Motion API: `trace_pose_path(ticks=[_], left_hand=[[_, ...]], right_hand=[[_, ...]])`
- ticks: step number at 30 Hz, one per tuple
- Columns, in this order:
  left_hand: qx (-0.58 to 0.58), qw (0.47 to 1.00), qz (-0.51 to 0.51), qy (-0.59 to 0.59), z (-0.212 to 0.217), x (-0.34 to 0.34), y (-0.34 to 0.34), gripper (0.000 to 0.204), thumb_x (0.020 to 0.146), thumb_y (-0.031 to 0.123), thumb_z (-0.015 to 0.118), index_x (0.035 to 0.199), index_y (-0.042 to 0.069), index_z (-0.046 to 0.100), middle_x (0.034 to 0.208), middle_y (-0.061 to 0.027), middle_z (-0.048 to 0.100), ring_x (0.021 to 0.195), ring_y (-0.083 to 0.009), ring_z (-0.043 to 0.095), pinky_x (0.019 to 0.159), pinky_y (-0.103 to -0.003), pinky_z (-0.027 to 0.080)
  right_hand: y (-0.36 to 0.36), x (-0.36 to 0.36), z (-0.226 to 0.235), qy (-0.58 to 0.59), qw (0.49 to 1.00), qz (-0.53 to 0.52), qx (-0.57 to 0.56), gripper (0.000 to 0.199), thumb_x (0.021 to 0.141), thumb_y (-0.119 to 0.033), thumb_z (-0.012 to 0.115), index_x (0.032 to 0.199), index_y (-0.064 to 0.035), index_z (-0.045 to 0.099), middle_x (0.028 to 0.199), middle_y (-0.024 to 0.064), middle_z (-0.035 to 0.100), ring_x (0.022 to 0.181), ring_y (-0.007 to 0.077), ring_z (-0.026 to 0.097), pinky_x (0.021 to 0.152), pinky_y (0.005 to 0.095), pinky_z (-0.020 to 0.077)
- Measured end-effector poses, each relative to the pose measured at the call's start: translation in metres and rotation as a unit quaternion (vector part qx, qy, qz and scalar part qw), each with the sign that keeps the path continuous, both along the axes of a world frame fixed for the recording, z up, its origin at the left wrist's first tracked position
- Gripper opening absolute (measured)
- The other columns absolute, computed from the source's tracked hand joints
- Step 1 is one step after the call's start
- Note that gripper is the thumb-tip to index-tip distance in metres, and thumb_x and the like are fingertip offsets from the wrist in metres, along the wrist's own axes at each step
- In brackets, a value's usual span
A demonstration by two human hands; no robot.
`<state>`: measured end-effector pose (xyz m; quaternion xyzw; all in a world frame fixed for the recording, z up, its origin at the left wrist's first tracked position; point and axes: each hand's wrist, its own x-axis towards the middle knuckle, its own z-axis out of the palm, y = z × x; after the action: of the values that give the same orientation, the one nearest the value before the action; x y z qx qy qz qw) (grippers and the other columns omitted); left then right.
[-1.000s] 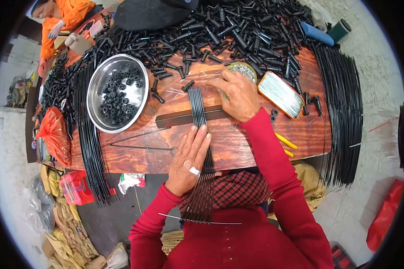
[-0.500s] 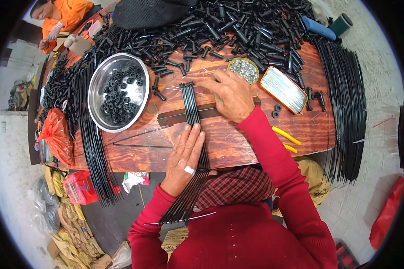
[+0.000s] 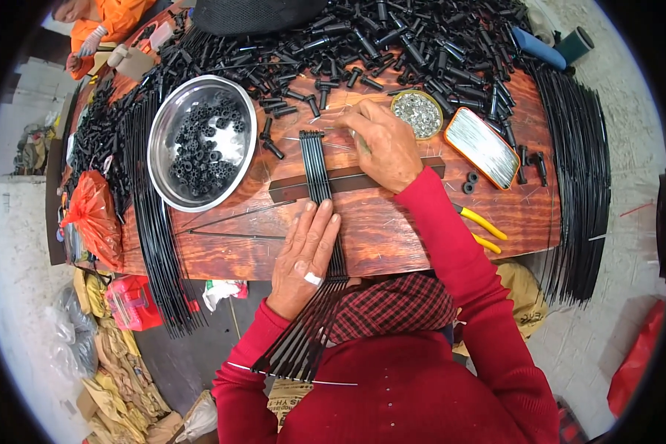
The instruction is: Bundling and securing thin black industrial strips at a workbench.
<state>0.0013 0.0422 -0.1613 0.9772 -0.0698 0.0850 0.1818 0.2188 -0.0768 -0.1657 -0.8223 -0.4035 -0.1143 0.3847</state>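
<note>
A row of thin black rods lies side by side across a dark bar on the wooden table. My left hand presses it from above with fingers stretched, its thumb tip showing past the right edge. Below, the rods fan out over my lap, with a thin metal wire crossing their lower ends. My right hand is over the bar, right of the rods' far ends. Its fingertips pinch together, and what looks like a thin wire sticks out there.
A steel bowl of small black rings stands left. A round tin of small metal pieces and an orange-rimmed tray of wires lie right, near yellow-handled pliers. Black plastic parts heap behind; rod bundles hang over the edges.
My right hand has drawn back slightly from the rods' far ends, and its fingers are more bunched. The lower ends fan wider. My left hand stays on the rods.
</note>
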Motion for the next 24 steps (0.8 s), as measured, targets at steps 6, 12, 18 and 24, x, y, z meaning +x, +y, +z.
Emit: trace_pose_path(ticks=[6,12,18,24], left_hand=[[0.046,0.999,-0.002,0.021,-0.002,-0.001,0.003,0.082,0.081,0.049,0.069,0.144,0.001,0.045,0.154,-0.0171,0.039,0.142,-0.0352,0.038,0.116,-0.047,0.032],[0.033,0.999,0.009,0.012,-0.007,0.001,-0.001,0.054,0.088,0.003,0.054,0.142,0.002,0.048,0.153,-0.0161,0.041,0.141,-0.0353,0.04,0.116,-0.048,0.033],[0.046,0.999,0.007,0.029,-0.004,-0.003,0.002,0.07,0.088,0.039,0.063,0.146,0.004,0.044,0.155,-0.0139,0.039,0.145,-0.0316,0.035,0.118,-0.046,0.029],[0.033,0.999,0.004,0.023,-0.004,-0.001,0.001,0.082,0.082,0.051,0.065,0.145,0.004,0.045,0.154,-0.0139,0.04,0.144,-0.0316,0.036,0.118,-0.045,0.028]], right_hand=[[0.002,-0.003,0.004,0.012,1.0,0.019,0.002,0.028,0.079,0.005,0.062,0.102,-0.0083,0.07,0.094,0.0085,0.062,0.09,0.0302,0.063,0.075,0.0392,0.0504],[0.0,-0.004,0.002,0.023,0.999,0.025,-0.003,0.033,0.081,0.003,0.063,0.108,-0.0126,0.072,0.092,0.0082,0.06,0.088,0.0288,0.063,0.073,0.0392,0.0505],[0.004,-0.006,0.002,0.019,0.999,0.029,0.001,0.032,0.082,0.003,0.064,0.107,-0.0139,0.073,0.091,0.0076,0.059,0.085,0.027,0.063,0.07,0.038,0.0511],[0.004,-0.005,0.0,0.01,1.0,0.021,0.008,0.03,0.082,0.002,0.064,0.106,-0.0128,0.073,0.09,0.0074,0.06,0.085,0.0267,0.063,0.07,0.0376,0.0512]])
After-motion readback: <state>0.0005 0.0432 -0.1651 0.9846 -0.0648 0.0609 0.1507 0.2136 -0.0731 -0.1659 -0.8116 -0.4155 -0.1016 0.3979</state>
